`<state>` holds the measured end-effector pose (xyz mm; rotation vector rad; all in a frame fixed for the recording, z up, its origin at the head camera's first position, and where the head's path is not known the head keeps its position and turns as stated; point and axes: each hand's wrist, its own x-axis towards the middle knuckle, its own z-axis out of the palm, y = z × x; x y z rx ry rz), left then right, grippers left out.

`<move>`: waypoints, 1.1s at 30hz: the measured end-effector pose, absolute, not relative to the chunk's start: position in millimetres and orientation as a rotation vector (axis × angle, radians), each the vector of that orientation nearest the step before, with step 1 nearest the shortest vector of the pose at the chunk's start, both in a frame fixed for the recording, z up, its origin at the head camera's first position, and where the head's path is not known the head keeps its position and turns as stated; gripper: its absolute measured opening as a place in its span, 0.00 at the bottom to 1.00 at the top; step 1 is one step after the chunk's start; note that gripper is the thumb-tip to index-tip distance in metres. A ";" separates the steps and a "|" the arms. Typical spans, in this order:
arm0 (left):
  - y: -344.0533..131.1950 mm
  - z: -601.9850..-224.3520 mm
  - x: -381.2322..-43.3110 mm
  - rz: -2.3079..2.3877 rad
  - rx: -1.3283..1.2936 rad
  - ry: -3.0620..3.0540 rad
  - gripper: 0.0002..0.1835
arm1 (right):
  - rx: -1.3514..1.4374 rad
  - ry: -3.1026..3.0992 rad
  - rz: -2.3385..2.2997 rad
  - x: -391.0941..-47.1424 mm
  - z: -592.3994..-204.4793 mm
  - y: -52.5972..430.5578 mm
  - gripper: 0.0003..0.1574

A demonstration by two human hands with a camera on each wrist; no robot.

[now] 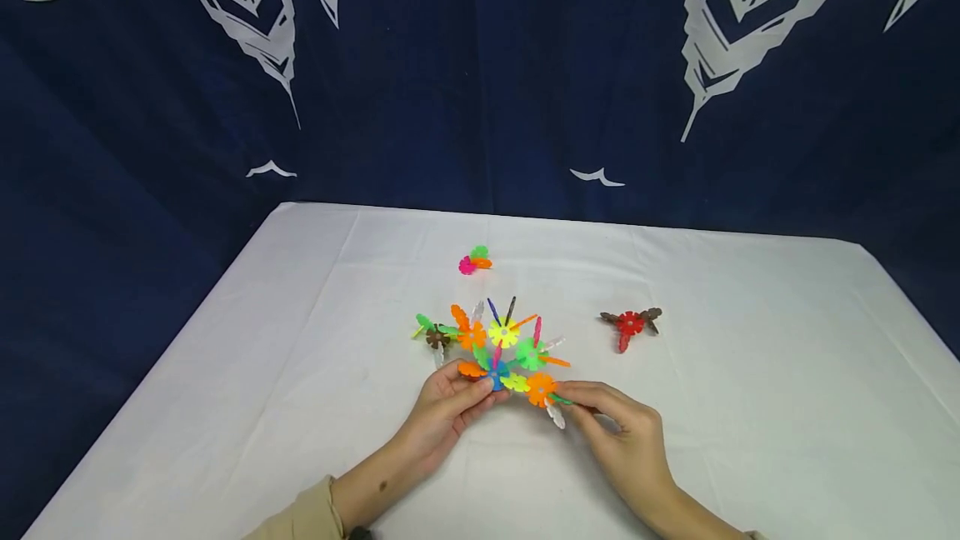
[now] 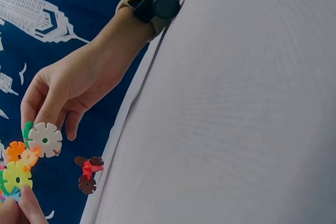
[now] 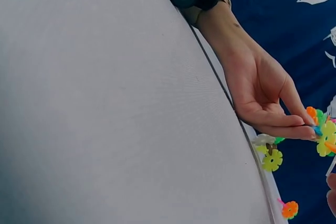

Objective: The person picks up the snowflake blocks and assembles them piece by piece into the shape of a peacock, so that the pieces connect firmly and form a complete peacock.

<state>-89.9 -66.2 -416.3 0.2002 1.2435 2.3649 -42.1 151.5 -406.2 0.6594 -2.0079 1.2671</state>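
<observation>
A branching cluster of notched plastic snowflake discs [image 1: 504, 333], in orange, yellow, green, blue, pink and clear-white, is held up over the table between both hands. My left hand [image 1: 444, 408] pinches it by the blue disc [image 1: 496, 374] between thumb and fingers. At the cluster's right end, my right hand [image 1: 628, 433] pinches the small green disc [image 1: 559, 398], which joins an orange disc [image 1: 541, 389]. A white disc [image 2: 45, 140] hangs beside that green one in the left wrist view. In the right wrist view, the left thumb and fingers meet at the blue disc.
Just behind the left hand is a small piece with a brown disc [image 1: 437, 337] and green ones. Farther back lies a pink, green and orange piece [image 1: 476, 261]. A red and brown piece [image 1: 630, 323] rests at the right on the white tablecloth [image 1: 750, 357]. Dark blue curtain [image 1: 480, 107] hangs behind.
</observation>
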 end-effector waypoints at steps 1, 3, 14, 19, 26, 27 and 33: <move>-66.3 -416.6 -89.9 2.367 0.221 1.245 0.07 | 0.666 -2.004 1.262 -42.4 -405.7 150.8 0.28; -66.7 -417.8 -89.9 2.368 0.262 1.252 0.08 | 0.676 -1.999 1.256 -42.7 -403.9 149.8 0.27; -67.3 -416.1 -86.3 2.354 0.401 1.376 0.08 | 0.731 -1.985 1.271 -43.4 -413.8 152.0 0.12; -66.2 -413.9 -85.1 2.365 0.409 1.436 0.08 | 0.735 -1.937 1.292 -44.2 -417.5 147.4 0.09; -66.3 -410.2 -84.2 2.394 0.363 1.444 0.05 | 0.704 -1.909 1.330 -43.9 -416.7 136.4 0.08; -66.5 -409.1 -84.9 2.402 0.342 1.438 0.07 | 0.709 -1.908 1.327 -44.0 -414.7 134.8 0.09; -81.1 -395.0 -103.1 2.552 0.167 1.377 0.08 | 0.797 -1.876 1.321 -56.2 -397.7 132.1 0.17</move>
